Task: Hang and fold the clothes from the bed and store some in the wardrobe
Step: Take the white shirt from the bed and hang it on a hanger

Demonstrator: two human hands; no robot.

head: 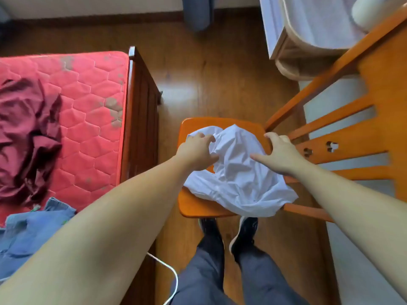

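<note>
A crumpled white garment point(237, 179) lies on the seat of an orange wooden chair point(191, 205) in front of me. My left hand point(197, 151) grips the cloth at its far left edge with curled fingers. Spread over the garment's right side near the chair back, my right hand point(277, 154) has its fingers extended and touching the cloth. On the red quilted mattress point(92, 111) to the left lie a bunched maroon garment point(26, 137) and a blue denim garment point(30, 234).
The bed's dark wooden frame point(141, 119) runs beside the chair. A pale fabric-covered piece of furniture point(308, 31) stands at the upper right. A white cable point(169, 271) trails on the wooden floor by my feet.
</note>
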